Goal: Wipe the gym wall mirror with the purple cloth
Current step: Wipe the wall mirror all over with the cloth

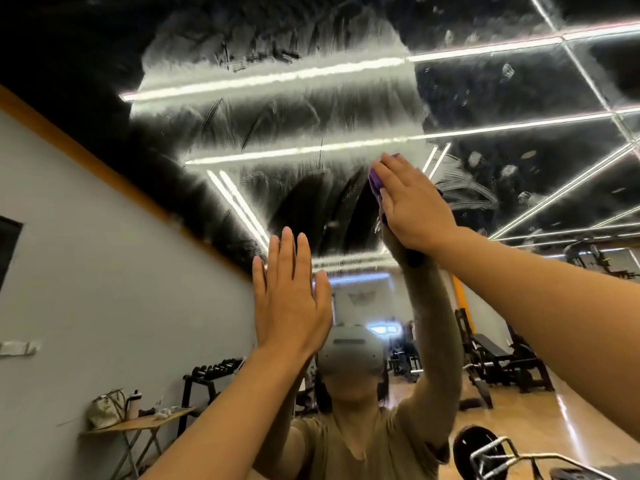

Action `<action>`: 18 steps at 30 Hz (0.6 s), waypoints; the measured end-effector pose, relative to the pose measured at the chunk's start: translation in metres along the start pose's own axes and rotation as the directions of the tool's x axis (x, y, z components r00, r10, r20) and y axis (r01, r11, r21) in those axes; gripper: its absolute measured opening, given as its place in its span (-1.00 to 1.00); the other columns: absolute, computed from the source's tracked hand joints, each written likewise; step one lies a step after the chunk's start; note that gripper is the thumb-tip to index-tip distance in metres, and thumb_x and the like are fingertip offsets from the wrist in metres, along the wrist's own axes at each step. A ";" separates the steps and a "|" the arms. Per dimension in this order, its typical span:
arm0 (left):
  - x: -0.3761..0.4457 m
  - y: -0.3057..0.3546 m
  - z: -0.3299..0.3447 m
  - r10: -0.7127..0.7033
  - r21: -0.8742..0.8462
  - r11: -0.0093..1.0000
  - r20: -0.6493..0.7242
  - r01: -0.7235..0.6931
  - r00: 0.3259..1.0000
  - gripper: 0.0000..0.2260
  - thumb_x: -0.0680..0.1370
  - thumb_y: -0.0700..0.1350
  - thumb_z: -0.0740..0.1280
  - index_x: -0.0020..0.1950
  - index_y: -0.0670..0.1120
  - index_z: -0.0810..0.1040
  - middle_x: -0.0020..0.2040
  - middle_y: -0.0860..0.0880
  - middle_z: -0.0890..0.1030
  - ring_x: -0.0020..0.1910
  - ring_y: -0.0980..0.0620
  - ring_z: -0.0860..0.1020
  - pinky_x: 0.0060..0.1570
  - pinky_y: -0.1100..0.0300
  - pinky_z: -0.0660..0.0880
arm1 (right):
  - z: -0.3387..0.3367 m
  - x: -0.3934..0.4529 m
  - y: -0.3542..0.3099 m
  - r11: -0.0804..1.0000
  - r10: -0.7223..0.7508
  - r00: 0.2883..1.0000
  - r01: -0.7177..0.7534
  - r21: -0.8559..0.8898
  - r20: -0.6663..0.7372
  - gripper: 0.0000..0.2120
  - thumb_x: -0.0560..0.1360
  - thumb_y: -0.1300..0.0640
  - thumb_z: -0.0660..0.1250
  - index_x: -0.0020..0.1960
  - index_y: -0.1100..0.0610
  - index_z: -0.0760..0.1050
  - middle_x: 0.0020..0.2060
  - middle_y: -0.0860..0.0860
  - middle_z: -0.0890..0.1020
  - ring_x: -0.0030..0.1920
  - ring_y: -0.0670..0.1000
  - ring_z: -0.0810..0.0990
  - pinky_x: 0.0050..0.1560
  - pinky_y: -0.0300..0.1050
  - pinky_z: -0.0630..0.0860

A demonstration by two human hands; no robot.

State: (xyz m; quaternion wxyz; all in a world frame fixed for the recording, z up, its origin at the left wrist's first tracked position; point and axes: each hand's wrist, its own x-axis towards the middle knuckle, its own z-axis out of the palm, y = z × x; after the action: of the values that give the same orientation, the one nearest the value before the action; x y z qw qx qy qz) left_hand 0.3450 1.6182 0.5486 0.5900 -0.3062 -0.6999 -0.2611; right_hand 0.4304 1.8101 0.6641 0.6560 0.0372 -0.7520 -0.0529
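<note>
Pressing the purple cloth (375, 180) flat to the mirror (519, 98) w/ your right hand (415, 206), fingers straight and close together on top of it, you've got only a sliver of cloth showing past the fingertips, up high near the right edge of the big hazy smear (277, 109). Left hand (289, 296) is lower down, fingers straight and slightly spread, holding nothing; looks laid on the glass but I can't tell for sure if the palm touches. Risks, as I judge them: flat fingers don't clamp the cloth, so a fast stroke could let it slide out or bunch, and then bare skin drags across the glass. If that left palm is on the glass it'll likely leave a print. The smear suggests residue is spreading, not lifting, so more passes w/ the same face may just push haze around. Spots (509, 71) further right are untouched and, at full reach, pressure prob drops off.
</note>
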 end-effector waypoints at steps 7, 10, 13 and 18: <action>0.000 0.014 0.005 0.043 -0.006 0.999 0.023 -0.042 0.999 -0.28 0.48 0.24 -0.35 0.64 0.07 -0.16 0.65 0.06 -0.23 0.59 0.12 -0.33 0.52 0.09 -0.40 | 0.014 -0.124 -0.010 0.994 -0.105 0.994 0.106 0.037 -0.032 -0.49 0.68 -0.03 -0.03 0.61 0.06 0.17 0.59 -0.04 0.21 0.61 -0.08 0.04 0.59 -0.20 -0.12; 0.002 0.025 0.012 0.013 0.015 1.000 0.014 -0.013 1.000 -0.29 0.47 0.22 -0.38 0.63 0.08 -0.22 0.63 0.07 -0.28 0.58 0.09 -0.37 0.53 0.04 -0.41 | 0.017 -0.155 -0.003 0.988 -0.148 0.988 0.150 0.033 -0.048 -0.50 0.67 0.01 0.04 0.58 0.09 0.22 0.56 -0.01 0.27 0.60 -0.07 0.09 0.59 -0.19 -0.06; 0.006 0.034 0.015 0.047 0.012 0.999 0.020 -0.048 0.999 -0.33 0.49 0.20 -0.37 0.62 0.10 -0.21 0.63 0.09 -0.26 0.57 0.12 -0.36 0.51 0.06 -0.43 | 0.017 -0.157 -0.002 0.988 -0.151 0.987 0.152 0.015 -0.055 -0.51 0.67 0.02 0.04 0.57 0.10 0.26 0.55 0.00 0.29 0.59 -0.05 0.12 0.58 -0.15 -0.02; 0.018 0.025 0.012 0.157 0.059 0.986 0.013 -0.157 0.988 -0.42 0.58 0.21 -0.29 0.60 0.13 -0.16 0.65 0.08 -0.16 0.61 0.11 -0.23 0.54 0.09 -0.34 | 0.013 -0.113 -0.004 0.993 -0.115 0.992 0.114 -0.017 -0.049 -0.48 0.67 0.01 -0.03 0.59 0.14 0.24 0.57 0.03 0.26 0.60 0.01 0.12 0.59 -0.05 0.03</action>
State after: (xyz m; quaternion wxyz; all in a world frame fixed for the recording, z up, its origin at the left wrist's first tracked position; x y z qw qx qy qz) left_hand 0.3528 1.6460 0.5643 0.6148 -0.3437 -0.6836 -0.1913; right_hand 0.4324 1.8208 0.5504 0.6706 0.0770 -0.7317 -0.0948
